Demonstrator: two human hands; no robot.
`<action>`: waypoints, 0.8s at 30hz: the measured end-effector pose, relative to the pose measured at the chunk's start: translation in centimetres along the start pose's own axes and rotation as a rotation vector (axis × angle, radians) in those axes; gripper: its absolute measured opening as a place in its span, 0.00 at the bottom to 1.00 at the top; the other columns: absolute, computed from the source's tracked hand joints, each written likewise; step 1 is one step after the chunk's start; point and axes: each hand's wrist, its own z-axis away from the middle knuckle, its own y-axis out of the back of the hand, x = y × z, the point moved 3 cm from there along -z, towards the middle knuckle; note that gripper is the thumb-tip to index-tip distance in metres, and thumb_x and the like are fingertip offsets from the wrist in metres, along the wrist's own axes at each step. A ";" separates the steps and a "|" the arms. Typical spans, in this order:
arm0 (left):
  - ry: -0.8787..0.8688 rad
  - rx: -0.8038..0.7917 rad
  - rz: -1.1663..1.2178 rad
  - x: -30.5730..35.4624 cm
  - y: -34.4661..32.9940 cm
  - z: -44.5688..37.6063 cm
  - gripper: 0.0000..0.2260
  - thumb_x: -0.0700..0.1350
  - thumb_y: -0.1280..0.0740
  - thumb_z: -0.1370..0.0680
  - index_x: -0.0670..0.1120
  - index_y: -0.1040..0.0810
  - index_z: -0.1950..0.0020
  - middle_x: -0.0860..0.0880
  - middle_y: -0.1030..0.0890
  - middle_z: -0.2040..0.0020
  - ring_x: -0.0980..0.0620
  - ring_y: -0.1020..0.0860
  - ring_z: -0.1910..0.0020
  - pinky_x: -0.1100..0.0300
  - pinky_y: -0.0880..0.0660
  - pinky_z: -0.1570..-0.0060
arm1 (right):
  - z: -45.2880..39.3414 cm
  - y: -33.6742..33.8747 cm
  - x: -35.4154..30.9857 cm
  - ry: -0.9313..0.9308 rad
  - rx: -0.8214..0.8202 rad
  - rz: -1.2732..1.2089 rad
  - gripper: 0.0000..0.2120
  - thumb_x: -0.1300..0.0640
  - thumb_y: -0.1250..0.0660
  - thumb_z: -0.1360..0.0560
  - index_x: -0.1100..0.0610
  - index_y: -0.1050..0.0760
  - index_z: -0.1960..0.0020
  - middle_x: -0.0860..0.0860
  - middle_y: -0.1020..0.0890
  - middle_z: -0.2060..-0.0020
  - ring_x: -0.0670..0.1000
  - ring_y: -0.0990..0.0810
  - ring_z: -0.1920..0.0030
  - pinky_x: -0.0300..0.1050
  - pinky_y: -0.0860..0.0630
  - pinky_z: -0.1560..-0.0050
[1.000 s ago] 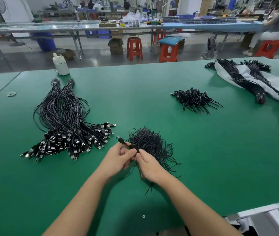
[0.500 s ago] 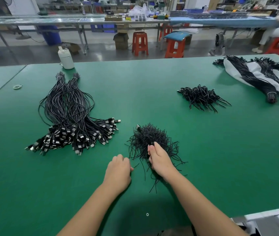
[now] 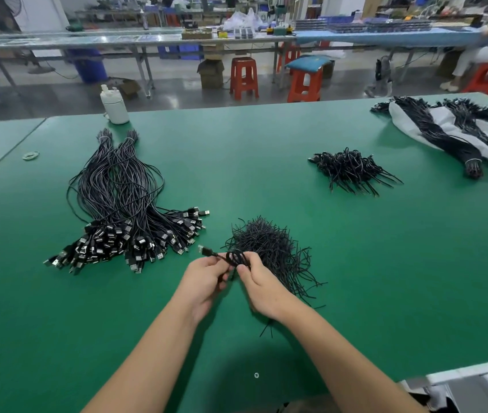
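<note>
Between my two hands is a small coiled black USB cable (image 3: 235, 258), its plug sticking out to the left. My left hand (image 3: 204, 281) pinches the cable near the plug end. My right hand (image 3: 262, 283) grips the coil from the right. Just behind my hands lies a heap of short black twist ties (image 3: 269, 245) on the green table (image 3: 385, 263). A large bundle of black USB cables (image 3: 123, 210) lies to the left, plugs fanned toward me.
A pile of tied cables (image 3: 351, 169) lies at the centre right. More cable bundles (image 3: 445, 138) rest on a white sheet at the far right. A white bottle (image 3: 114, 105) stands at the table's far edge. Orange stools and benches stand beyond.
Half a second ago my left hand lay on the table holding nothing and my right was in the tie heap. Now both hands have come together and hold a coiled cable.
</note>
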 end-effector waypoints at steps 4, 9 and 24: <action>0.145 -0.085 -0.008 -0.1 -0.2 0.1 0.11 0.34 0.37 0.20 0.41 0.25 0.61 0.49 0.27 0.70 0.57 0.34 0.73 0.66 0.39 0.76 | 0.2 0.0 0.1 0.040 0.014 -0.015 0.17 0.50 0.49 0.15 0.50 0.35 0.28 0.49 0.21 0.39 0.49 0.23 0.40 0.48 0.29 0.36; 0.157 -0.087 0.043 -0.2 -0.9 0.3 0.08 0.34 0.36 0.20 0.39 0.20 0.57 0.49 0.24 0.67 0.58 0.32 0.73 0.67 0.37 0.75 | 0.1 0.1 0.3 0.040 0.131 -0.049 0.13 0.53 0.46 0.15 0.59 0.25 0.42 0.52 0.18 0.48 0.52 0.21 0.47 0.51 0.26 0.41; -1.140 0.194 -1.264 1.0 -0.5 2.5 0.03 0.37 0.30 0.23 0.43 0.18 0.51 0.48 0.23 0.57 0.47 0.25 0.56 0.53 0.25 0.55 | -0.3 0.9 0.5 -0.069 0.059 -0.270 0.15 0.48 0.47 0.15 0.55 0.34 0.57 0.50 0.32 0.73 0.49 0.31 0.78 0.46 0.30 0.69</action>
